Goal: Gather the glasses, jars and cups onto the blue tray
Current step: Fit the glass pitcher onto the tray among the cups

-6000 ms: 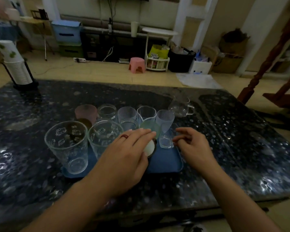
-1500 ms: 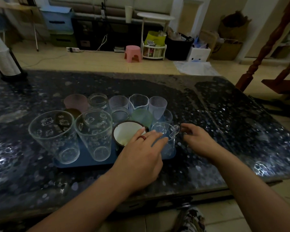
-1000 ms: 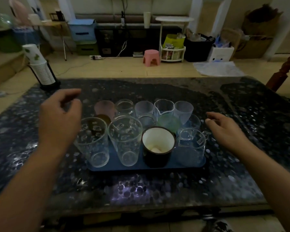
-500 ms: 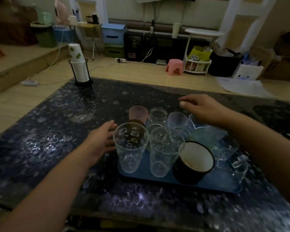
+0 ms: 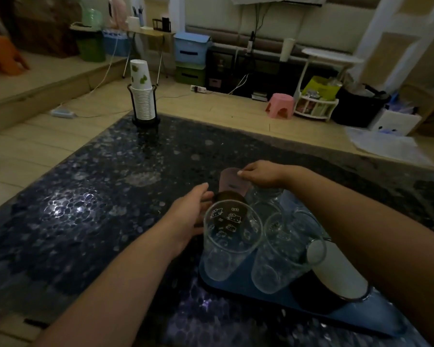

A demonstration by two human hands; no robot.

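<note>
The blue tray (image 5: 376, 319) lies at the lower right of the dark speckled table (image 5: 98, 196), crowded with several vessels. At its front stand a clear glass printed with cats (image 5: 231, 236), a second clear glass (image 5: 278, 249) and a dark mug with a white inside (image 5: 336, 276). Behind them are a brown cup (image 5: 227, 196), a frosted pink cup (image 5: 232, 181) and a clear jar (image 5: 263, 196). My right hand (image 5: 261, 174) reaches across and pinches the pink cup's rim. My left hand (image 5: 188, 216) lies curled against the brown cup's left side; the glass hides its fingertips.
A stack of paper cups in a black holder (image 5: 142, 96) stands at the table's far left corner. The table's near edge runs just below the tray. Beyond the table are a wooden floor, a pink stool (image 5: 280, 106) and storage boxes.
My right hand moved left from above the back row and closed on the pink cup's rim. My left hand slid closer, up against the brown cup. The view swung left.
</note>
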